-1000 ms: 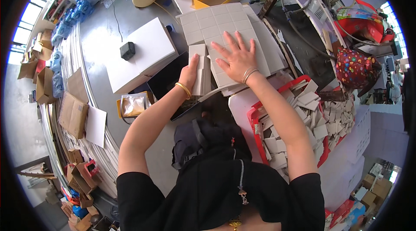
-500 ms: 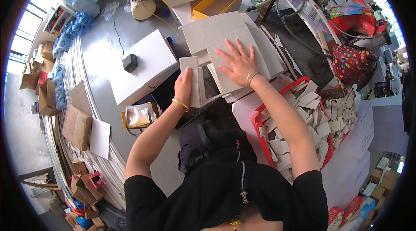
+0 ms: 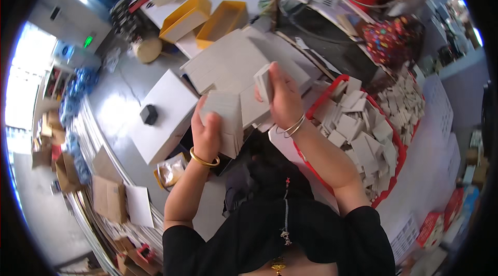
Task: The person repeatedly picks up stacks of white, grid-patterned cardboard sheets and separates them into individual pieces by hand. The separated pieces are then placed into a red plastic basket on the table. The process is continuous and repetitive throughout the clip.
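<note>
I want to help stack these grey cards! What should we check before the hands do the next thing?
1. Left hand has a firm hold on the stack of grey cards: ok, its fingers wrap the stack's edge.
2. Right hand holds its small bunch of cards: ok.
3. Cards in the left stack squared up: cannot tell, the edges are blurred.
4. Red basket of loose cards close to the right arm: ok.
5. Big grey sheets on the table lie flat under the hands: ok.
6. Small black block on the white box apart from the hands: ok.
</note>
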The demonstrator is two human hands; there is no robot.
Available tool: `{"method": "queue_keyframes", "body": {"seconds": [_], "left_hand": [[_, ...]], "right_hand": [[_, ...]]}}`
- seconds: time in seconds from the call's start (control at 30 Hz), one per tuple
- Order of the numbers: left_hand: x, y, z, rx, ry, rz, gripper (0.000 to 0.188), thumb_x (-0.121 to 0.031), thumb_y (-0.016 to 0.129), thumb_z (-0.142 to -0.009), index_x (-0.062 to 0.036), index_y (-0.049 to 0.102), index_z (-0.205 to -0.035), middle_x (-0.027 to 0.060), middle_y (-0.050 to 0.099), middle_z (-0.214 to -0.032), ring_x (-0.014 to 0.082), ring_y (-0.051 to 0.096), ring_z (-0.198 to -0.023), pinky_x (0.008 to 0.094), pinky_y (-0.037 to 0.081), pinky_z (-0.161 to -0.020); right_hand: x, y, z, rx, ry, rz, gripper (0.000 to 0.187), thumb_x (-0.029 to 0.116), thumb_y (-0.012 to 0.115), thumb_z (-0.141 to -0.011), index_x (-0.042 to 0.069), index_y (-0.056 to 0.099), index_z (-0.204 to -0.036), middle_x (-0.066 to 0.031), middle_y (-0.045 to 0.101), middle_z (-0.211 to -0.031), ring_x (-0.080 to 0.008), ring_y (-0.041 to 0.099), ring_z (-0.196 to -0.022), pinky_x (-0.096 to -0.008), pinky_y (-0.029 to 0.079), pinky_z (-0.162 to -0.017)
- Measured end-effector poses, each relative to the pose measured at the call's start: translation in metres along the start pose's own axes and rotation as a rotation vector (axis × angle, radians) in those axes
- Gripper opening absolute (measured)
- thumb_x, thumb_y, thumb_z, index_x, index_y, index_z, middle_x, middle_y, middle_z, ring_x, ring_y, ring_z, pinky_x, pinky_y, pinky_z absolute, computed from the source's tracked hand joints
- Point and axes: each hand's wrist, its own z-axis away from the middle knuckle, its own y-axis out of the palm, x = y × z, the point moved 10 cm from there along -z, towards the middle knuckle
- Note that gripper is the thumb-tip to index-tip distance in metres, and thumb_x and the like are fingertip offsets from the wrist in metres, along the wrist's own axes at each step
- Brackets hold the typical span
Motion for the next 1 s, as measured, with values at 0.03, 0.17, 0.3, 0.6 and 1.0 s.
{"method": "queue_keyframes", "body": {"seconds": [0.03,0.17,0.3,0.6,1.0], "left_hand": [[0.000,0.025,-0.003,0.037,-0.137,0.197,0.058,-0.049,0.044,-0.092,0.0005,0.045,-0.122,0.0087,0.058,-0.109,0.0187,0.058,-0.092,0.0304,0.046,-0.083],[0.023,0.119,-0.018,-0.023,-0.383,0.512,0.061,-0.059,0.033,-0.091,-0.0096,0.047,-0.123,0.0064,0.057,-0.111,0.0216,0.057,-0.098,0.0351,0.047,-0.085],[0.036,0.235,-0.013,0.213,-0.316,0.705,0.060,-0.062,0.030,-0.091,-0.0120,0.049,-0.119,0.0045,0.058,-0.107,0.0198,0.058,-0.094,0.0346,0.049,-0.080],[0.062,0.448,0.075,0.396,-0.506,0.579,0.065,-0.066,0.030,-0.088,-0.0104,0.051,-0.114,0.0044,0.059,-0.103,0.0217,0.059,-0.089,0.0367,0.049,-0.078],[0.175,0.558,0.067,0.411,-0.722,0.306,0.059,-0.069,0.040,-0.083,-0.0178,0.054,-0.109,0.0013,0.059,-0.100,0.0194,0.058,-0.089,0.0366,0.047,-0.071]], "right_hand": [[0.019,-0.020,0.001,-0.053,-0.087,0.115,0.025,0.028,0.046,-0.096,0.007,0.058,-0.093,-0.0017,0.061,-0.077,-0.0024,0.052,-0.070,-0.0200,0.041,-0.059],[0.096,-0.061,0.054,-0.260,-0.219,0.461,0.022,0.018,0.044,-0.096,0.008,0.050,-0.114,-0.0038,0.061,-0.074,-0.0099,0.056,-0.062,-0.0228,0.042,-0.054],[0.146,-0.119,0.112,-0.398,-0.583,0.838,0.029,0.018,0.045,-0.094,0.006,0.049,-0.120,-0.0109,0.058,-0.088,-0.0212,0.057,-0.085,-0.0302,0.044,-0.072],[0.239,-0.226,0.255,-0.761,-0.499,1.136,0.068,0.030,0.080,-0.061,0.000,0.049,-0.114,-0.0193,0.046,-0.113,-0.0328,0.050,-0.106,-0.0386,0.044,-0.087],[0.327,-0.486,0.330,-0.912,-0.208,1.577,0.064,0.041,0.076,-0.062,0.005,0.052,-0.110,-0.0176,0.051,-0.107,-0.0338,0.055,-0.098,-0.0408,0.045,-0.085]]}}
